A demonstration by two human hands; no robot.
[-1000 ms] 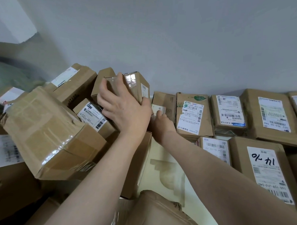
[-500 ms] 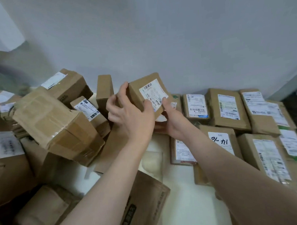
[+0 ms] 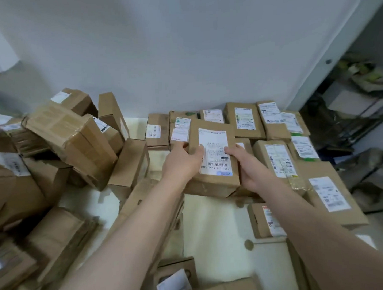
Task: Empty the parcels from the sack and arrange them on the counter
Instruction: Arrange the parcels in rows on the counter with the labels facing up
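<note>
Head, parcel point(image 3: 215, 148) btwn left hand point(image 3: 181, 165), right hand point(image 3: 247, 167)

Parcel labels point(image 3: 214, 152), print too blurred.

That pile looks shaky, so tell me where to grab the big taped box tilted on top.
Probably take the big taped box by its two long sides, left hand and right hand one on each, coming at its near, lower end. It lies tilted on other parcels and looks too wide for one hand. First set down the labelled parcel.
</note>
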